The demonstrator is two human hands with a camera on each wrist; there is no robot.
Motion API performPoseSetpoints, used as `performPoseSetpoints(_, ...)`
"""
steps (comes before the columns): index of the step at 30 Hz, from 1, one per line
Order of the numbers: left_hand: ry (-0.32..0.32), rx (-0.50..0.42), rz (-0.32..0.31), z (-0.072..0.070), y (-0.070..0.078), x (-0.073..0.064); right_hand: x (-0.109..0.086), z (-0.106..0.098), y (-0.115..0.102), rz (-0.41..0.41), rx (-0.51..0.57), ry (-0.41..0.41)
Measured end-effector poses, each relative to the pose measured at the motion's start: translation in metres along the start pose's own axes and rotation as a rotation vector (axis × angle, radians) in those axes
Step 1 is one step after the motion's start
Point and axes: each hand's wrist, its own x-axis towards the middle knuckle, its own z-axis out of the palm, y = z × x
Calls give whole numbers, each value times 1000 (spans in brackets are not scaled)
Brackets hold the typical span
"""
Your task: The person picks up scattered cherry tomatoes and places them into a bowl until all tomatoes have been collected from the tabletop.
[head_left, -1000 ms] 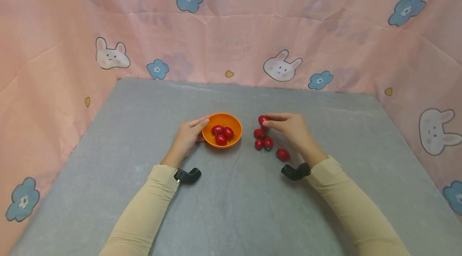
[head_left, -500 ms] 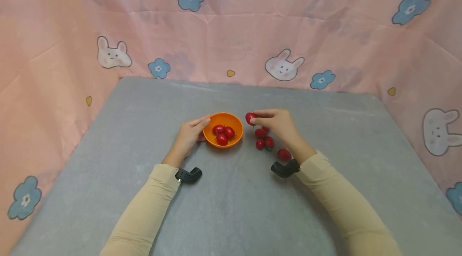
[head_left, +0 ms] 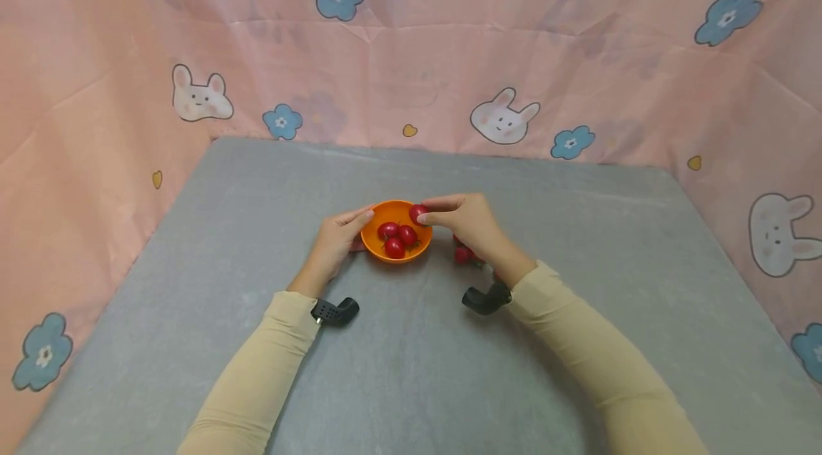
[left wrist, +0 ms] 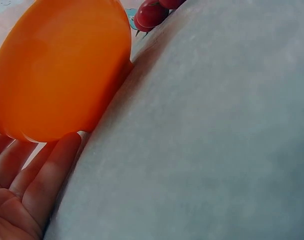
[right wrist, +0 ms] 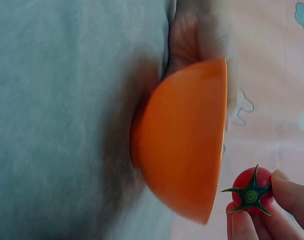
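Observation:
An orange bowl (head_left: 397, 259) stands on the grey table with three cherry tomatoes (head_left: 394, 248) inside. My left hand (head_left: 334, 241) grips its left side, thumb on the rim and the other fingers against the outer wall, as the left wrist view shows. Above the bowl's right rim, my right hand (head_left: 472, 223) pinches another cherry tomato (right wrist: 252, 192) between thumb and fingers. Its green star-shaped stem end faces the right wrist camera. More cherry tomatoes (head_left: 463, 255) lie on the table right of the bowl, partly hidden behind my right hand and wrist.
The grey tabletop (head_left: 411, 369) stretches around both arms. A pink curtain (head_left: 385, 63) with rabbits and blue flowers hangs along its back and sides. Black wrist cameras (head_left: 486, 298) jut out from both sleeves.
My right hand has carried the pinched cherry tomato leftward from the loose ones to above the bowl's right rim. My left hand and the bowl have stayed in place.

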Motion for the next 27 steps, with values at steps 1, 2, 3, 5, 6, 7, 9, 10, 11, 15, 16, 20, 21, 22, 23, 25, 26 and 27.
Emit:
performPoseSetpoints(1, 0, 0, 1, 0, 0, 0, 0, 2, -1, 1, 4, -6)
performPoseSetpoints(2, 0, 1, 2, 0, 0, 0, 1, 4, -2, 0, 1, -10)
performPoseSetpoints(3, -1, 0, 3, 0, 0, 0, 1, 5, -3, -2, -2, -16)
performPoseSetpoints(5, 1, -3, 2, 1, 0, 0, 1, 9, -6, 0, -7, -25)
performPoseSetpoints(6, 1, -5, 2, 1, 0, 0, 1, 10, -8, 5, -7, -27)
performPoseSetpoints(7, 1, -8, 2, 1, 0, 0, 1, 12, -10, 9, -11, -27)
performPoseSetpoints(9, 2, -7, 2, 1, 0, 0, 1, 16, -13, 10, -13, -31)
performPoseSetpoints(10, -1, -2, 4, 0, 0, 0, 1, 17, -14, 8, -12, -33)
performPoseSetpoints(11, -3, -3, 7, 0, 0, 0, 1, 19, -15, 2, -17, -35)
performPoseSetpoints(15, -11, 3, 16, 0, 0, 0, 2, 26, -17, -29, -40, -46)
performPoseSetpoints(16, -12, 4, 16, 0, 0, 0, 2, 27, -17, -41, -45, -51)
performPoseSetpoints(20, -11, -4, 15, -1, 0, 0, 3, 34, -18, -102, -82, -73)
performPoseSetpoints(21, -12, -6, 16, -1, 0, 0, 3, 36, -18, -120, -96, -79)
performPoseSetpoints(22, -12, -9, 17, -1, 0, 0, 4, 38, -18, -134, -111, -84)
performPoseSetpoints(23, -14, -11, 19, -1, -1, 0, 5, 40, -18, -148, -136, -90)
performPoseSetpoints(25, -17, -11, 20, -1, -1, 0, 5, 43, -18, -170, -188, -100)
performPoseSetpoints(26, -18, -9, 22, -2, -1, 0, 6, 44, -19, -182, -213, -106)
performPoseSetpoints(27, -19, -6, 22, -2, -1, 0, 5, 46, -19, -192, -237, -111)
